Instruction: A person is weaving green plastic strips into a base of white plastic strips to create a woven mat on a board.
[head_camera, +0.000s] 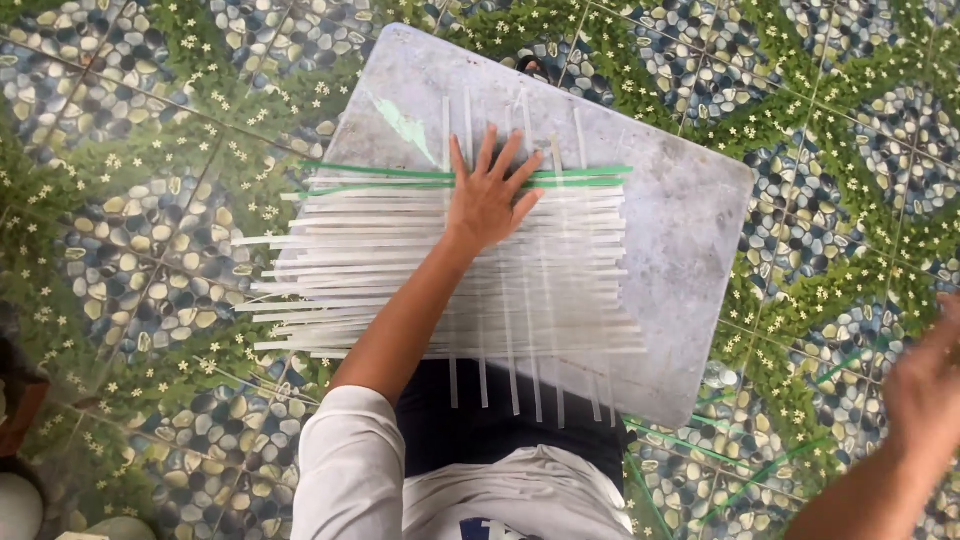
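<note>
Floor (150, 250): tiled, pebble-and-leaf pattern, all around you.

Board (690, 230): grey, flat, resting on your lap and the floor, tilted across the view.

Mat (400, 290): half-woven white strips lying on the board, loose ends sticking out left and toward you.

Green strips (580, 176): two or so, laid across the mat's far edge; more lie loose on the floor (760, 470) at your right.

Left hand (490, 195): flat on the mat, fingers (527, 170) spread, pinning the far rows just below the green strips.

Right hand (925, 385): blurred, out by the loose green strips; its fingers cannot be told.

Step, by judgement: holding the weave while fetching another strip. Keep your left palm pressing down.
</note>
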